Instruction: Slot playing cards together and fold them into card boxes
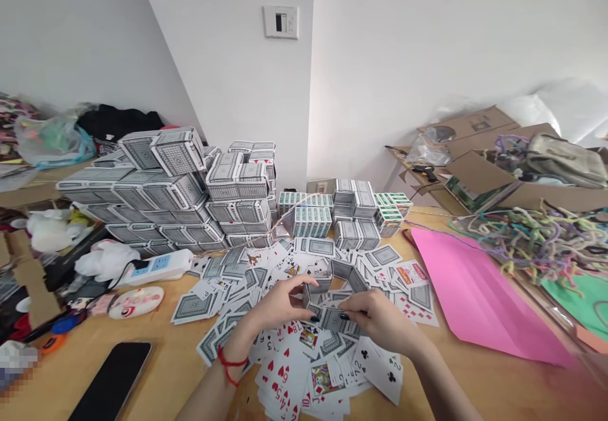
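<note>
A small ring of folded playing cards [354, 275], grey patterned backs outward, stands over loose cards in front of me. My left hand [280, 301] is around the ring's left corner, thumb at the front and fingers at the back. My right hand [380, 320] pinches the ring's front wall between thumb and fingers; the fingertips are partly hidden. Loose playing cards [285, 370] are spread beneath and around both hands, some face up and some face down. A red string bracelet [231, 364] circles my left wrist.
Block stacks of folded cards [156, 196] rise at the back left, with green-patterned blocks [312, 221] at centre. A phone [111, 380] and a power strip [161, 266] lie left. To the right are pink paper [475, 294], a yarn pile [546, 250] and a cardboard box [479, 174].
</note>
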